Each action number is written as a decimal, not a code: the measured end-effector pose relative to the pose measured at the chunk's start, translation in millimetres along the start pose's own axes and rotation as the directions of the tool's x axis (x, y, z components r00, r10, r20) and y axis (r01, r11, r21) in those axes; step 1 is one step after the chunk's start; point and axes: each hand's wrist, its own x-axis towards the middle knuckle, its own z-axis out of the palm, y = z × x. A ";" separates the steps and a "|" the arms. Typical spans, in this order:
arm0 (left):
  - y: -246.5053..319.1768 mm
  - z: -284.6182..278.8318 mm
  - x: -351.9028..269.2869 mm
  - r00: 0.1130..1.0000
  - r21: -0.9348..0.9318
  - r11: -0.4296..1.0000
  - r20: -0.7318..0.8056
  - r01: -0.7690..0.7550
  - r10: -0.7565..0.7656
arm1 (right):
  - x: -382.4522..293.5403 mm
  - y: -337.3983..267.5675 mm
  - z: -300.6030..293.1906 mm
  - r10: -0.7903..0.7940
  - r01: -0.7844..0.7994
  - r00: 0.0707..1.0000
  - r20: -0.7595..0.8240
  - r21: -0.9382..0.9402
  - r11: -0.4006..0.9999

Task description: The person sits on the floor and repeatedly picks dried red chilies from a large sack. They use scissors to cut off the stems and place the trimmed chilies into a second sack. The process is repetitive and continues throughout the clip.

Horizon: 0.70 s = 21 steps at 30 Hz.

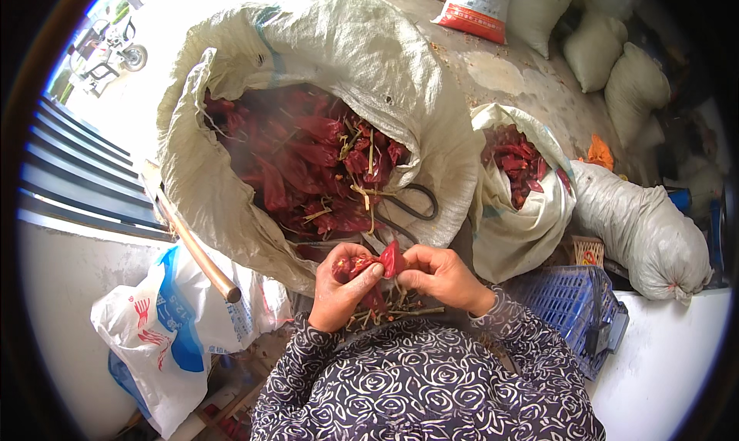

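Between my two hands is a dried red chili pepper (392,260), held over my lap. My left hand (345,285) pinches red chili pieces (353,265) between thumb and fingers. The fingertips of my right hand (445,276) grip the chili's other side. Just beyond them a large white woven sack (369,37) lies open, full of dried red chilies (300,158) with pale stems. Black-handled scissors (424,204) rest at the sack's near right edge, their blades partly hidden. Stem scraps (404,313) are scattered on my lap below the hands.
A smaller woven sack (491,245) of red chili pieces (515,158) stands to the right. Beyond it lie a tied white sack (641,227) and a blue plastic crate (560,302). A wooden handle (199,245) leans at left over a printed plastic bag (156,325). Filled sacks (594,48) stand at the back.
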 end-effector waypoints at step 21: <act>10.4 5.4 11.6 0.982 0.089 0.986 0.135 -0.144 0.131 | 10.0 -23.5 -22.2 -0.209 0.202 0.977 -0.045 -0.131 0.971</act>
